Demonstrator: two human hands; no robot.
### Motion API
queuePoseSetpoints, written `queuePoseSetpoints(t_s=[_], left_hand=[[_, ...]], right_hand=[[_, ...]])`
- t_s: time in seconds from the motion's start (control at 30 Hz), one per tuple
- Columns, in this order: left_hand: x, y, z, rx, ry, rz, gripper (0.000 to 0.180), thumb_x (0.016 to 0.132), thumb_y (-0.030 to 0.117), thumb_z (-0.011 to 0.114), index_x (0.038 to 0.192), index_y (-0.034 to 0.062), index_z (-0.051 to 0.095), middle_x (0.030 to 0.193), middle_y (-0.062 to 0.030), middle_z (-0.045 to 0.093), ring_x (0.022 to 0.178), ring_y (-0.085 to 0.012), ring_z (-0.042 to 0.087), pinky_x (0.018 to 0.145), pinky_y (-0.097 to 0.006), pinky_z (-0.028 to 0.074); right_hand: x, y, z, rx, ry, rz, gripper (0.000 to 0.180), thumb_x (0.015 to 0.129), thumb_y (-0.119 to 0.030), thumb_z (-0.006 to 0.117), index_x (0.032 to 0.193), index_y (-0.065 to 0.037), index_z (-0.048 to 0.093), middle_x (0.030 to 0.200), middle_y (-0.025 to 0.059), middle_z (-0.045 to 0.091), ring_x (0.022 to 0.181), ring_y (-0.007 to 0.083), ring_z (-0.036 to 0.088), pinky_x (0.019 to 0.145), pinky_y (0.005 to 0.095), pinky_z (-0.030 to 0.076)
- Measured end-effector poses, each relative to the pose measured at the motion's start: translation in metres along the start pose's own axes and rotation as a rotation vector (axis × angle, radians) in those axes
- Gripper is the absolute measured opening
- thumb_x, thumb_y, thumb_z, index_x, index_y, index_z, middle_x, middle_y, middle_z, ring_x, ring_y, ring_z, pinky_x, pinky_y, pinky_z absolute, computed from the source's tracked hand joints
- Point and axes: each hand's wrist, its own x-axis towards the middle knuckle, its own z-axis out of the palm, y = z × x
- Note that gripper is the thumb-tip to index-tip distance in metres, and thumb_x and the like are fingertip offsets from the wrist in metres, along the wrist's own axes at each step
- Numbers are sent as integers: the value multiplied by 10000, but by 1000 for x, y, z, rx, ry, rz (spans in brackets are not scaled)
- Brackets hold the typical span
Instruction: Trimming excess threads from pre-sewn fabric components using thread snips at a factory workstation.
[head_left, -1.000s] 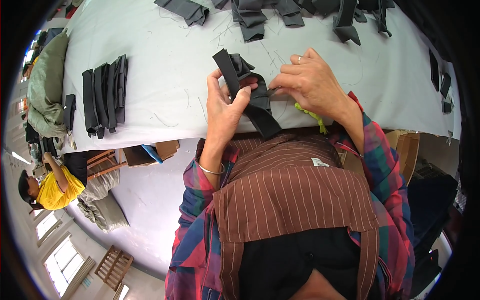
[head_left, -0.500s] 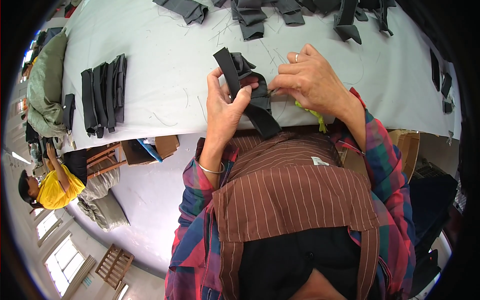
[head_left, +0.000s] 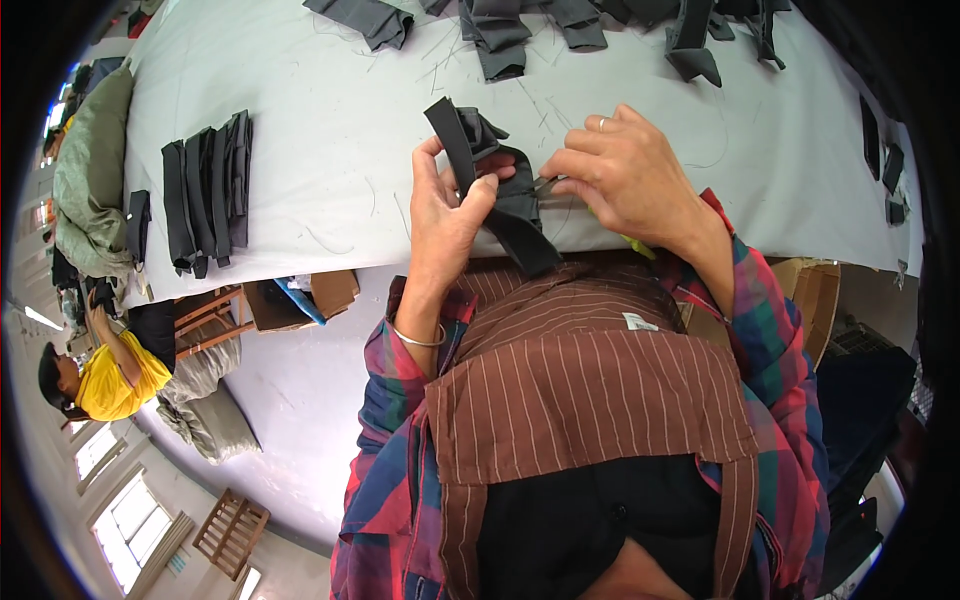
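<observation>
My left hand [head_left: 440, 215] is closed around a folded black fabric band [head_left: 520, 235], its thumb pressed on the front and its fingers behind. One stiff strip of the band slants across the hand, and a softer loop bulges to the right. My right hand [head_left: 625, 175] pinches small metal thread snips [head_left: 546, 186], mostly hidden in the fingers. Their tips are at the right edge of the band. A yellow-green cloth tie [head_left: 636, 244] shows below the right hand.
Several black bands [head_left: 205, 195] lie side by side on the white-covered table [head_left: 320, 150] at left. More dark pieces [head_left: 495, 40] lie along the far side, with loose threads nearby. A green sack [head_left: 95, 170] stands at far left; a person in yellow [head_left: 120, 375] is beyond.
My right hand has shifted slightly down and to the right, showing more of the snips' tips and hiding more of the yellow-green tie. My left hand and the band have barely moved.
</observation>
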Motion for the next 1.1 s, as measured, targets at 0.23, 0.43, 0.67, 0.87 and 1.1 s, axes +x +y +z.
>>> queuePoseSetpoints(t_s=[0.23, 0.43, 0.67, 0.87, 1.1], left_hand=[[0, 2, 2, -2, 3, -5, 471, 847, -9, 523, 1248, -19, 276, 1100, -187, 581, 992, -203, 602, 872, -309, 486], [0, -1, 0, -10, 1, 1, 473, 852, -13, 521, 1256, -14, 276, 1097, -183, 581, 988, -202, 604, 867, -304, 491], [1, 0, 1, -10, -4, -2, 475, 852, -16, 520, 1258, -13, 273, 1091, -181, 585, 982, -197, 605, 862, -300, 492], [1, 0, 1, -6, -5, -1, 464, 851, -19, 515, 1250, -13, 278, 1084, -184, 590, 977, -195, 606, 861, -298, 489], [-2, 1, 2, -14, -3, -11, 464, 845, -28, 503, 1252, -13, 279, 1086, -185, 591, 985, -197, 604, 868, -299, 484]], right_hand=[[0, 0, 1, -54, -27, -23, 82, 730, -154, 688, 786, -129, 633, 700, -25, 584, 713, 166, 539, 651, 316, 356], [3, 1, 2, -9, -6, -42, 81, 713, -126, 683, 779, -135, 637, 689, -23, 577, 745, 167, 546, 672, 316, 352], [6, 5, 0, -1, -41, -60, 64, 717, -141, 682, 762, -148, 638, 686, -26, 561, 775, 167, 554, 696, 316, 350], [6, 8, 0, 3, -16, -108, 153, 668, -119, 700, 805, -155, 641, 690, -40, 526, 727, 173, 476, 721, 303, 334], [3, -4, 2, 56, -43, 42, 48, 752, -167, 674, 761, -138, 638, 687, -9, 593, 724, 191, 569, 674, 328, 382]])
